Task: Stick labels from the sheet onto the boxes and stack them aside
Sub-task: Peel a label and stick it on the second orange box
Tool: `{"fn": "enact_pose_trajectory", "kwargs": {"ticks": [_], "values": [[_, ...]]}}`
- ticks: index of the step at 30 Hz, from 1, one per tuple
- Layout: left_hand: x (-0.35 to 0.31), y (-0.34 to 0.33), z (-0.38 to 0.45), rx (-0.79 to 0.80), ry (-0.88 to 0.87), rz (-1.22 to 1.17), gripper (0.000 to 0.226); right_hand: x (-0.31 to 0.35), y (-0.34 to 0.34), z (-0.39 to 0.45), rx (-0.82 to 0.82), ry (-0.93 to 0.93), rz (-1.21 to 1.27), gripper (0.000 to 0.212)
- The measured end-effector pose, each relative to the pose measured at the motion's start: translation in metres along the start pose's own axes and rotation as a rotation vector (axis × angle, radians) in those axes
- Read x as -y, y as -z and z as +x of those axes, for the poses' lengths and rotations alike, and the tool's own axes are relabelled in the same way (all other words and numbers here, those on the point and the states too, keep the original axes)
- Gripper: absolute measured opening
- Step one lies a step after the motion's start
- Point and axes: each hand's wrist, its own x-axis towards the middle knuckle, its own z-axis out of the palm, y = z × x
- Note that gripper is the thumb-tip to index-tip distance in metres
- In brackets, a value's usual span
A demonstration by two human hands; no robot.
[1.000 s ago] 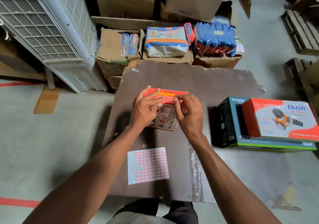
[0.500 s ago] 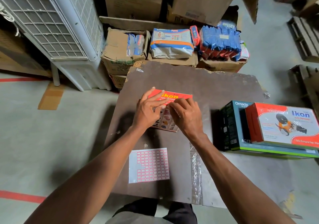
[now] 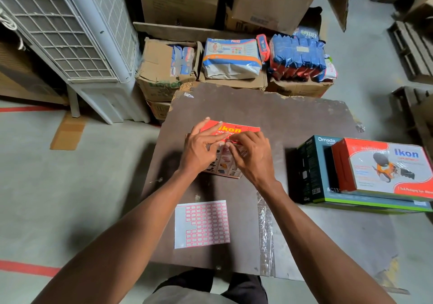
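A flat red Ikon box lies in the middle of the dark brown board. My left hand rests on its face with straight fingers holding it down. My right hand is beside it, its bent fingertips pressing on the box face next to the left fingertips; any label under them is hidden. The label sheet, white with pink-edged labels and some gaps, lies on the board near me. At the right, a larger Ikon box lies stacked on a dark Omada box.
Worn cardboard cartons and blue packets crowd the board's far edge. A white air cooler stands at the left. Wooden pallets lie at the far right. A strip of clear plastic lies on the board's near right.
My right hand has come down from the box's top edge onto its face, fingertips now pressing beside the left fingers. The box, sheet and stack stay where they were.
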Motion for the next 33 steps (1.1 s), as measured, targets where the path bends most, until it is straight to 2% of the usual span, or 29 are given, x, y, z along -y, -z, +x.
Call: {"fn": "enact_pose_trajectory", "kwargs": {"ticks": [4, 11, 15, 17, 20, 24, 30, 33], "values": [[0.002, -0.002, -0.002, 0.001, 0.011, 0.023, 0.041, -0.006, -0.01, 0.002, 0.007, 0.068, -0.092, 0.02], [0.001, 0.001, -0.007, 0.023, -0.015, 0.085, 0.046, -0.017, -0.011, -0.003, 0.014, 0.159, -0.086, 0.02], [0.003, 0.0, -0.005, 0.021, 0.008, 0.072, 0.044, -0.018, -0.009, -0.002, 0.023, 0.086, -0.023, 0.015], [0.001, -0.001, -0.005, 0.017, 0.02, 0.051, 0.043, -0.017, -0.005, -0.001, 0.034, 0.053, 0.023, 0.021], [0.002, -0.001, -0.005, 0.012, 0.042, 0.038, 0.038, -0.009, -0.002, 0.0, 0.04, 0.076, 0.002, 0.026], [0.003, 0.001, -0.007, 0.042, 0.041, 0.064, 0.042, -0.01, -0.011, -0.001, 0.021, 0.039, -0.056, 0.017], [0.004, 0.002, -0.009, 0.048, 0.039, 0.046, 0.044, -0.018, -0.01, -0.002, 0.017, 0.078, -0.002, 0.013], [0.004, 0.005, -0.008, 0.062, 0.029, 0.05, 0.046, -0.013, -0.006, -0.004, 0.042, 0.021, 0.068, 0.019]]}}
